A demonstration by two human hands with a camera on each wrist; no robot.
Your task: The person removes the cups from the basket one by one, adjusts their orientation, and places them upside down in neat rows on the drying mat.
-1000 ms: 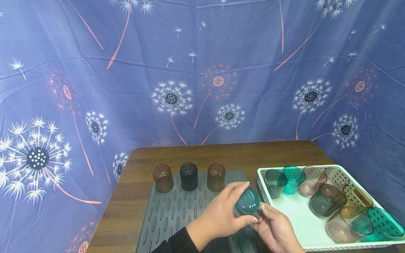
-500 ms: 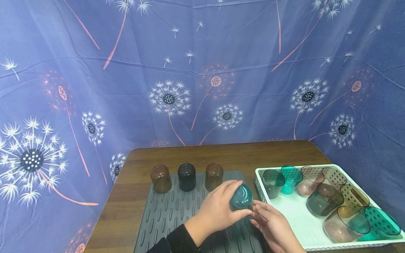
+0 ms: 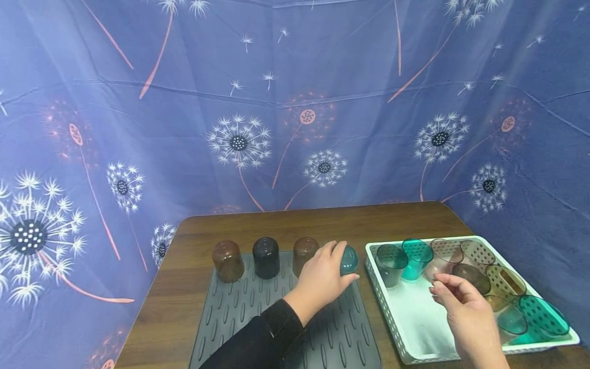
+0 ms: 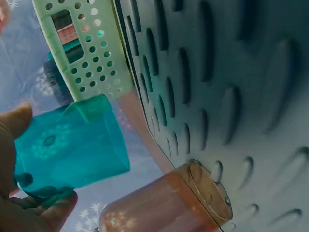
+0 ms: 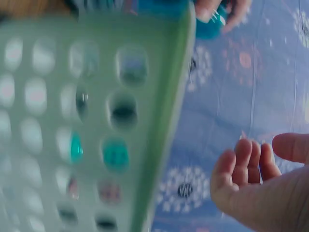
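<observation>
A translucent teal tumbler (image 3: pixel 349 260), of glass or plastic, was held upside down above the far right part of a dark grey ribbed mat (image 3: pixel 249 307). The left wrist view showed its mouth turned toward the mat and apart from it. The left hand (image 3: pixel 321 272) gripped it alone, thumb and fingers curled round its wall. Within the preceding second, the right hand (image 3: pixel 472 320) had left the tumbler, which had moved farther from the person, toward the end of the row. This appeared to mark the end of two-handed handling and the start of placing, with release not yet made.

Just left of the tumbler, and partly covered by the left hand, stood an inverted translucent brown tumbler (image 3: pixel 304 252); farther left were an inverted near-black tumbler (image 3: pixel 266 258) and a second brown tumbler (image 3: pixel 228 261). The right hand, fingers loosely bent and seemingly holding nothing, hung over a white perforated plastic basket (image 3: pixel 415 318), where several coloured tumblers, including a green one (image 3: pixel 417 261), stood mouth up. Mat and basket lay on a brown wooden table (image 3: pixel 258 223).
</observation>
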